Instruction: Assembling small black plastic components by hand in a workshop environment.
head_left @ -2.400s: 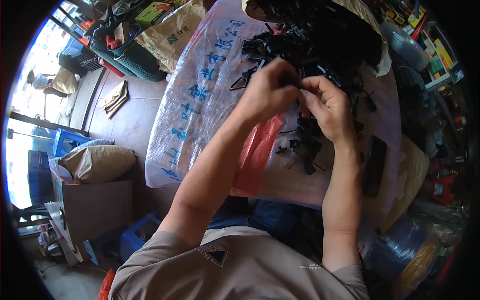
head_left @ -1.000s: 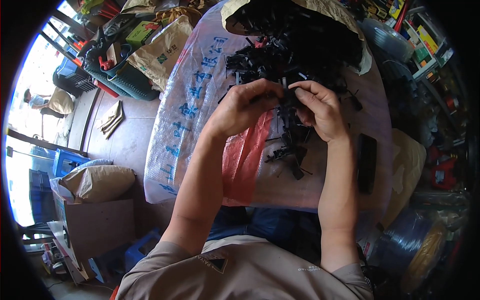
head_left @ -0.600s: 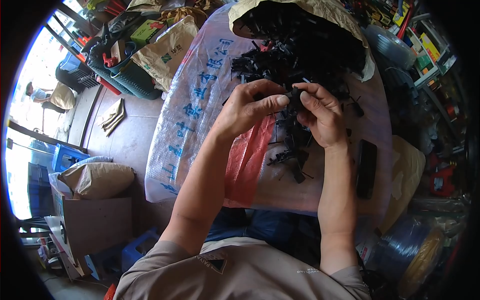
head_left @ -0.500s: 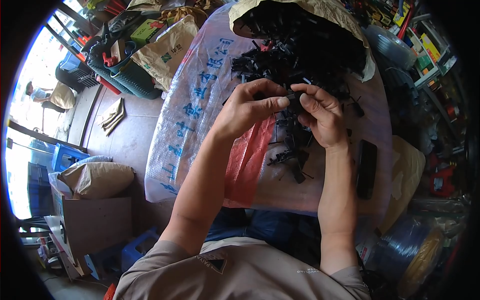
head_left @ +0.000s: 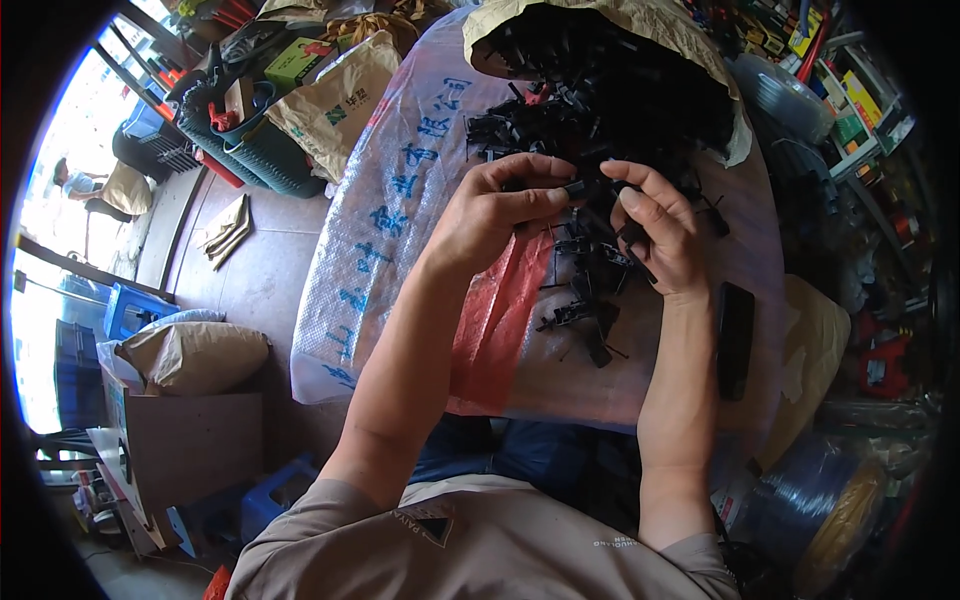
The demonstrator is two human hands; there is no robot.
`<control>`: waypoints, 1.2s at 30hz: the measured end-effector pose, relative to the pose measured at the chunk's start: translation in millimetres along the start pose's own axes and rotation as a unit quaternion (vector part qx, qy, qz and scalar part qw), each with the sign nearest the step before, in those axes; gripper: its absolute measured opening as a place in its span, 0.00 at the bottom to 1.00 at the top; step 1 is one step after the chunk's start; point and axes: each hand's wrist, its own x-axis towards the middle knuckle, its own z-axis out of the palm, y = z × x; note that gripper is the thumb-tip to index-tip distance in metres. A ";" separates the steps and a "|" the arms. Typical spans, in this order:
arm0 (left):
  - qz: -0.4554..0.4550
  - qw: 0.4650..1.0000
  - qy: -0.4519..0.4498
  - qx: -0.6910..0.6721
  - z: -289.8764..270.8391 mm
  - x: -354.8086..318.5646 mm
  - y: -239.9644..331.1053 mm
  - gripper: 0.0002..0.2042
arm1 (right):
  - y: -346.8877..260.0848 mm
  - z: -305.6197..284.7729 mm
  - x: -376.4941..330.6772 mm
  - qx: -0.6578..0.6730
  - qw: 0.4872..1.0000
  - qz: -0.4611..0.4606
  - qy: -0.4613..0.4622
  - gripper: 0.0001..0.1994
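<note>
My left hand (head_left: 497, 205) pinches a small black plastic part (head_left: 575, 188) between thumb and fingers, just above the pile. My right hand (head_left: 662, 225) is a short way to the right, its thumb and index finger apart at the tips. Its lower fingers curl round another small dark piece (head_left: 632, 236), whose kind I cannot make out. Beneath and beyond both hands lies a heap of black plastic parts (head_left: 535, 125), spilling from an open paper sack (head_left: 690, 40). Several loose parts (head_left: 590, 325) trail toward me over a red stripe (head_left: 490, 340) on the woven plastic sheet (head_left: 340, 300).
A black phone (head_left: 735, 340) lies beside my right forearm. Left on the floor are a dark green basket (head_left: 265, 150), paper sacks (head_left: 335, 110) and a stuffed sack (head_left: 195, 358). Shelving (head_left: 860, 110) and wrapped coils (head_left: 810, 500) stand at the right. A person (head_left: 85, 185) holds a sack at far left.
My hands have drawn apart; the right one has moved slightly right and its thumb and index finger have parted. The left still pinches the black part.
</note>
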 end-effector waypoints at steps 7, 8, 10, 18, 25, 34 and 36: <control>0.103 0.962 0.034 0.251 12.6 -1.8 0.0 0.17 | 8.1 17.3 2.7 -0.149 0.988 -0.002 0.040 0.17; 0.114 0.956 0.030 0.268 13.4 -2.3 0.5 0.17 | 7.7 17.4 2.5 -0.149 0.988 -0.001 0.038 0.17; 0.117 0.953 0.032 0.277 13.1 -2.0 -4.9 0.17 | 7.3 16.5 2.0 -0.191 0.981 -0.008 0.033 0.17; 0.214 0.872 0.034 0.439 18.3 -0.9 -8.2 0.11 | 14.4 17.8 4.7 -0.240 0.966 -0.082 0.048 0.14; 0.304 0.838 0.088 0.444 23.9 3.0 -17.4 0.05 | 15.7 11.8 4.1 -0.198 0.978 -0.047 0.048 0.13; 0.313 0.850 0.114 0.409 27.5 2.9 -20.9 0.02 | 10.9 18.6 2.3 -0.130 0.988 0.016 0.086 0.14; 0.320 0.847 0.108 0.410 28.1 3.5 -20.9 0.02 | 12.5 13.1 2.9 -0.136 0.988 0.011 0.070 0.14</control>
